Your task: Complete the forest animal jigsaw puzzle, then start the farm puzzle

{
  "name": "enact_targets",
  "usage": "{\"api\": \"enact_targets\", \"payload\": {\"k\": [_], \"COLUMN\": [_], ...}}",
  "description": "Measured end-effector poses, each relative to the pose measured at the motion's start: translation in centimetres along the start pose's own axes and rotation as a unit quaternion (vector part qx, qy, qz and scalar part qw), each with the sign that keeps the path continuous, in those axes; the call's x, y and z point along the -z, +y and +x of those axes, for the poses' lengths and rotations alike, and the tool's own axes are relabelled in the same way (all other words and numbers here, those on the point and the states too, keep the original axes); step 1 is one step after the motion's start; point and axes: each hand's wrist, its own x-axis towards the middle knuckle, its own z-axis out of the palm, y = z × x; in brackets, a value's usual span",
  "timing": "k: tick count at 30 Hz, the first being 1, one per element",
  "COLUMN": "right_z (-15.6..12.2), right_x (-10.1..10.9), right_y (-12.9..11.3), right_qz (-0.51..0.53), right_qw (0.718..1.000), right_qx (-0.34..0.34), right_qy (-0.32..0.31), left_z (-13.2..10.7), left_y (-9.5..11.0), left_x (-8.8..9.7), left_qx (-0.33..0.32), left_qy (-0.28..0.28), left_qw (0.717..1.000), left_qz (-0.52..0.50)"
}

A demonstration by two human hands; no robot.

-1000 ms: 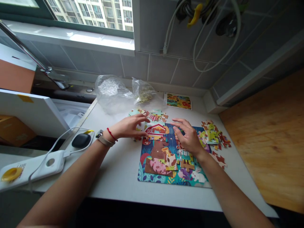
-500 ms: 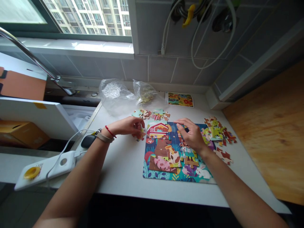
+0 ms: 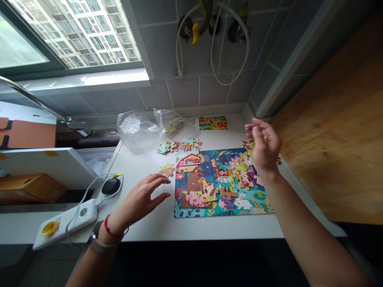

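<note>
A colourful jigsaw board (image 3: 223, 212) lies on the white counter, partly covered with joined pieces showing a red barn (image 3: 188, 161), a cow (image 3: 208, 189) and a pig. My left hand (image 3: 143, 199) hovers open at the board's left side, thumb and fingers apart, holding nothing. Just beyond its fingertips sit a few brown and yellow puzzle pieces (image 3: 167, 170). Over the board's right edge my right hand (image 3: 266, 147) is raised, its fingers loosely bent and nothing visible in them. It hides most of a pile of loose pieces (image 3: 247, 144) at the right.
More loose pieces (image 3: 167, 147) lie behind the board. Two clear plastic bags (image 3: 134, 127) and a picture card (image 3: 213, 122) rest near the tiled wall. A power strip (image 3: 74, 215) with a cable is at left, and a wooden panel (image 3: 323, 159) borders the right.
My left hand has drawn back toward me from the pieces left of the board and spread its fingers. My right hand has lifted off the board and moved right. The view has shifted.
</note>
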Motion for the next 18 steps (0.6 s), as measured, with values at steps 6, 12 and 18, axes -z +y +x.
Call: {"api": "enact_targets", "payload": {"k": [6, 12, 18], "right_z": [0.4, -3.5, -4.4], "right_x": [9.2, 14.4, 15.5], "right_y": [1.0, 2.1, 1.8], "right_qz": [-0.088, -0.228, -0.321], "right_qw": [0.992, 0.962, 0.933], "right_qx": [-0.070, -0.096, -0.016], "right_qy": [-0.050, -0.114, -0.164], "left_z": [-5.9, -5.2, -4.3], "left_y": [3.1, 4.9, 5.1], "left_x": [-5.7, -9.6, -10.1], "left_qx": [-0.018, -0.020, -0.062], "left_qy": [0.096, 0.101, 0.086], "left_qw": [0.995, 0.988, 0.984], "left_qz": [0.033, 0.112, 0.141]}}
